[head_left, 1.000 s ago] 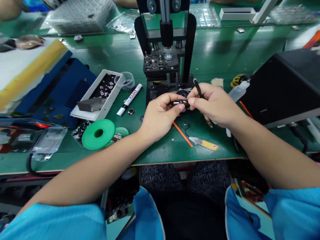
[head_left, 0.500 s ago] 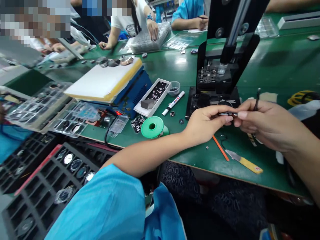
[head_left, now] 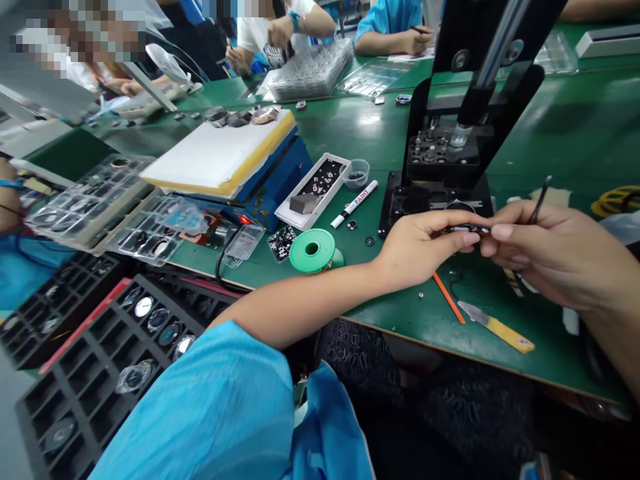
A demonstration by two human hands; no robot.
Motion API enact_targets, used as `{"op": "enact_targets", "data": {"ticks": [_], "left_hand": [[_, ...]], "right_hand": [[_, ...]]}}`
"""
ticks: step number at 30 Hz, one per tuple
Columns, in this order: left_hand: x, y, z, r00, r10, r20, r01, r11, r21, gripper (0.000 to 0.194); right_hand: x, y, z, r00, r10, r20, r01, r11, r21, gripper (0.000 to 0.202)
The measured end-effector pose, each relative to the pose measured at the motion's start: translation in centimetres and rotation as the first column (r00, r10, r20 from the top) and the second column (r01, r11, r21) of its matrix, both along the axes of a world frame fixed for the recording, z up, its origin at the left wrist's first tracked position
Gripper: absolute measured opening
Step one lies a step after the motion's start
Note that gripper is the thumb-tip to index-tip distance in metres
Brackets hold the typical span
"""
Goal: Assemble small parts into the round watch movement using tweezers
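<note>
My left hand (head_left: pixel 425 247) pinches a small dark disc-like part (head_left: pixel 467 229), seen edge-on between thumb and fingers. My right hand (head_left: pixel 555 250) meets it at the part's right edge, with thumb and forefinger pressed on it. A thin dark tool (head_left: pixel 543 199) also sits in my right hand and sticks up past the forefinger. Both hands are just in front of a black press (head_left: pixel 445 160). Below them on the green table (head_left: pixel 385 307) lie an orange stick (head_left: pixel 449 298) and a yellow-handled blade (head_left: pixel 505 333).
Left of the hands are a green spool (head_left: pixel 312 251), a paint marker (head_left: pixel 354 204), a white tray of small parts (head_left: pixel 333 162) and a blue box with a white top (head_left: pixel 220 150). Black compartment trays (head_left: pixel 95 373) hold watches at lower left. Other people sit across the table.
The view has shifted, so most things appear slightly farther right. My hands keep the same hold on the part. Across the table, a person's hand has lifted from the clear stack.
</note>
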State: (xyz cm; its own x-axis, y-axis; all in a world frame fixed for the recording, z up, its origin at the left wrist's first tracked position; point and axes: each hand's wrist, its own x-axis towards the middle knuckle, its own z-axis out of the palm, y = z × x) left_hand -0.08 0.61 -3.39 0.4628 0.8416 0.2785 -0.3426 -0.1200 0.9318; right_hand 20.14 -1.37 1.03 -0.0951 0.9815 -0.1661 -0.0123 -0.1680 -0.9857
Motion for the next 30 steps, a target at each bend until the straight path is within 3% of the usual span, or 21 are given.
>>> {"op": "enact_targets", "data": {"ticks": [5,17,30], "left_hand": [[-0.07,0.07,-0.5,0.999,0.04,-0.036,-0.038,0.998,0.055,0.024],[0.16,-0.03,-0.57,0.995,0.056,-0.087,-0.054,0.998,0.026,0.025],[0.38,-0.12,-0.33,0.999,-0.006,-0.04,0.002,0.995,-0.099,0.023]], "right_hand": [[0.11,0.02,-0.26,1.0,0.006,0.014,-0.006,1.0,0.0,0.02],[-0.24,-0.09,0.34,1.0,-0.028,0.013,0.028,0.999,-0.019,0.022],[-0.17,-0.11,0.17,0.999,-0.035,0.007,0.035,0.999,0.017,0.021]]}}
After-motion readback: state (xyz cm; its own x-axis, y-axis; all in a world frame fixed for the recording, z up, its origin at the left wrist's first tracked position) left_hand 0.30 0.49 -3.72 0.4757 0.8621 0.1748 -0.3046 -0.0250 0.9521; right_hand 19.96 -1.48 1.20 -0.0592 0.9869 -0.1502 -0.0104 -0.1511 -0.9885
